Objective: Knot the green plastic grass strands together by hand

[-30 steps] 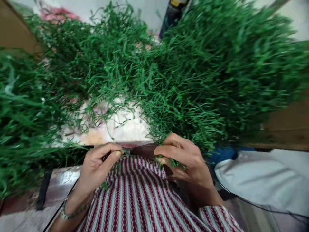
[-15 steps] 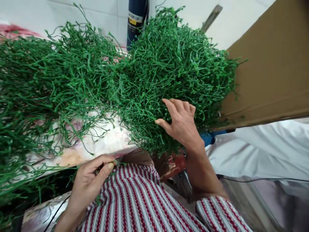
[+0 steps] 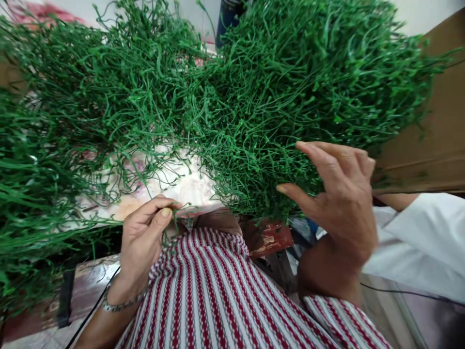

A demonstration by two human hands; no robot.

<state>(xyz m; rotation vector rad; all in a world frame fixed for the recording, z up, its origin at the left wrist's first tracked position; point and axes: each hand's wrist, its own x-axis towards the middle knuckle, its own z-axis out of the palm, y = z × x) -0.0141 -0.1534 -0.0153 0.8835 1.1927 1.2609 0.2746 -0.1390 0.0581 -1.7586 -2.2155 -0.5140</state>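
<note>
My left hand [image 3: 145, 237] is closed in a pinch, thumb against forefinger, on a thin green plastic stem [image 3: 175, 218] in front of my striped shirt. My right hand [image 3: 339, 198] is raised by the front of a big heap of green artificial stems [image 3: 276, 102], thumb and fingers spread apart. Nothing shows between them. More loose green stems [image 3: 119, 87] spread over the left of the table, on a pale floral cover [image 3: 192, 186].
A dark blue cup [image 3: 229, 19] stands behind the heap. On the right is a cardboard box [image 3: 417, 155], and below it a person's white garment [image 3: 425, 237]. A red wooden stool edge [image 3: 272, 237] shows under the table.
My right hand has drawn away from the heap, rightward and closer to the camera. The left hand has risen slightly, still pinching its stem. The view has shifted and the heap looks nearer.
</note>
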